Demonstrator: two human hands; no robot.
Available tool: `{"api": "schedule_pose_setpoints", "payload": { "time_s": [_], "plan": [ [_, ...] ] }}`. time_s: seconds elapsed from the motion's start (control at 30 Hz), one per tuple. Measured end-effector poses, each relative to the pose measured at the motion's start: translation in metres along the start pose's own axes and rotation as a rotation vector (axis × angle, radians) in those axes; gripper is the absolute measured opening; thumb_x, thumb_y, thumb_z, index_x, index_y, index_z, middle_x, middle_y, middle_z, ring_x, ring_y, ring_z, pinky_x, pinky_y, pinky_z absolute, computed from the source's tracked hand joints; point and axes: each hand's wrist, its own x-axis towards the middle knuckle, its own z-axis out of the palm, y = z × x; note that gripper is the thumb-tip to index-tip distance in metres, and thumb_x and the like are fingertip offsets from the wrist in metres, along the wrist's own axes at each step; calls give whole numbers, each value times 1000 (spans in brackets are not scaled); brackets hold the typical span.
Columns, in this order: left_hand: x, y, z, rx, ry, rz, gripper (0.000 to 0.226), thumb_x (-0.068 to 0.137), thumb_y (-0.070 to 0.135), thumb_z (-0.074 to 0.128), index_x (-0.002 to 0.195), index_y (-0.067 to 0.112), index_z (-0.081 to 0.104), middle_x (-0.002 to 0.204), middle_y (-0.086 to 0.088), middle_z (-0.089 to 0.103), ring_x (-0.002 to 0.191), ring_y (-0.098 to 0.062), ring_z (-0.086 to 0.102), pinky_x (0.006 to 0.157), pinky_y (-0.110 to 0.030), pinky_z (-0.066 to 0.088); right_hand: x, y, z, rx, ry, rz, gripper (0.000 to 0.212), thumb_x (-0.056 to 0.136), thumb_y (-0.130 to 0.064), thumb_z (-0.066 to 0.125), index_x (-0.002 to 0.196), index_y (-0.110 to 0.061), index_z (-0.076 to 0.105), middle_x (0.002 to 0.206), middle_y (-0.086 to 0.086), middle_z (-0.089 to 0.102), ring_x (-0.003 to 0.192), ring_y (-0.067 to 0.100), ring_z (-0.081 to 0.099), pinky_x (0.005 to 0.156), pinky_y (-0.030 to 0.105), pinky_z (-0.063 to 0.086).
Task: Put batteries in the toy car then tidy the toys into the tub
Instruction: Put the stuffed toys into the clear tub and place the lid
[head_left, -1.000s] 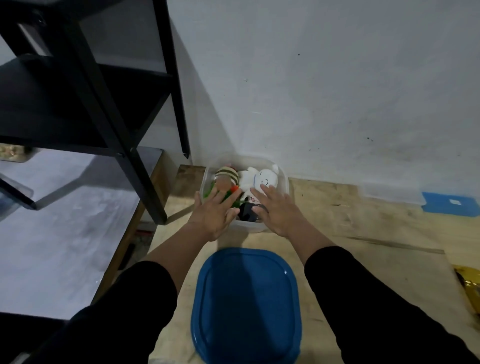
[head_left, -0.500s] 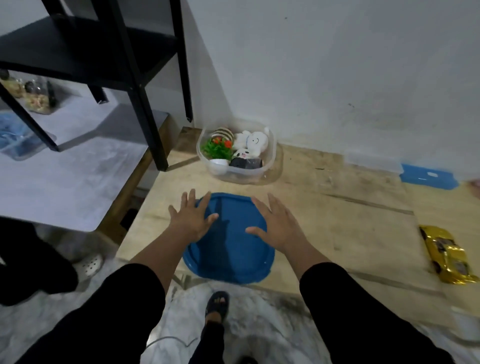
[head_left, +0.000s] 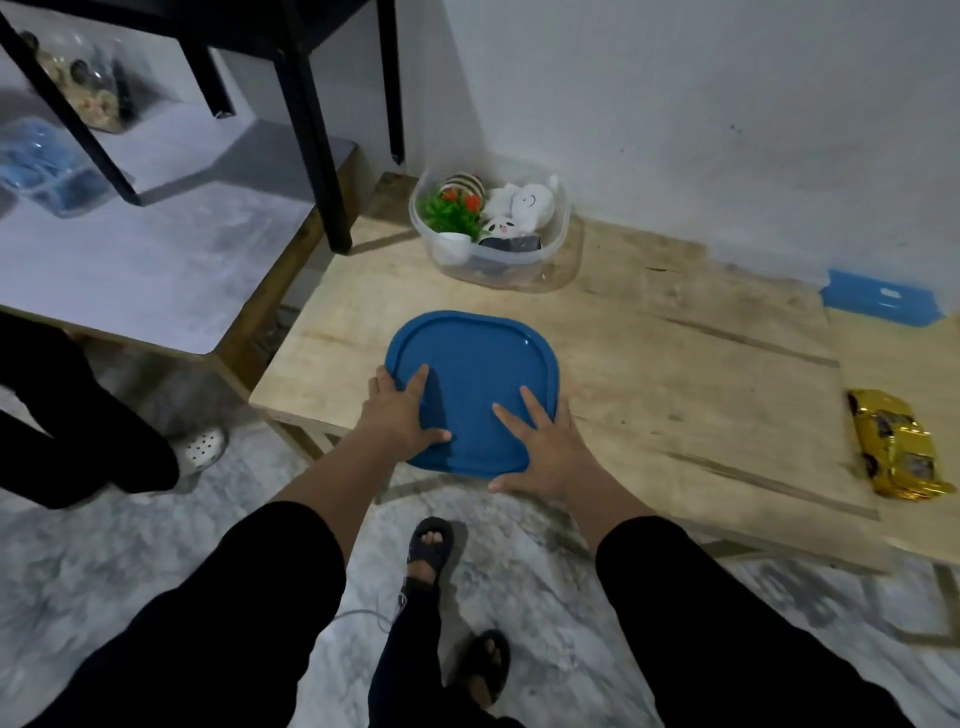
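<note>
A clear plastic tub (head_left: 556, 244) stands at the back of the wooden table near the wall, holding several small toys: a green plant, a white plush, a panda figure. Its blue lid (head_left: 472, 364) lies flat at the table's front edge. My left hand (head_left: 397, 413) rests on the lid's left rim with fingers spread. My right hand (head_left: 540, 441) lies on the lid's right front corner, fingers straight. A gold toy car (head_left: 896, 449) sits alone at the table's right end, well away from both hands.
The wooden table (head_left: 675, 374) meets a white wall. A black metal shelf frame (head_left: 311, 130) stands at its left over a grey low table (head_left: 145, 260). A blue flat piece (head_left: 878, 304) lies at the back right. Another person's leg and shoe (head_left: 197, 449) are at left.
Both hands left the tub and came back to the blue lid, now resting on its near edge. The view pulled back and down, showing the floor, my feet and the gold car.
</note>
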Motion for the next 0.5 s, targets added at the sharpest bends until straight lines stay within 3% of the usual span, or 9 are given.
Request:
{"api": "schedule_pose_setpoints", "payload": {
  "time_s": [0.2,0.5],
  "plan": [
    [-11,-9,-1,-85,23,20,107,77,39,75,151,33,-2,154,-17,4,142,-35,12,113,-46,31,-10,-1,1,91,72,-3,104,72,-66,64,148,-42,-2,157,-11,-17,143,36,-18,118,51,10],
    [-27,-9,-24,-132,145,65,108,74,39,78,151,33,3,152,-16,10,140,-34,19,112,-44,32,-27,-9,-27,107,219,-57,102,73,-57,69,150,-36,5,158,-10,-13,144,32,-17,118,47,9]
  ]
}}
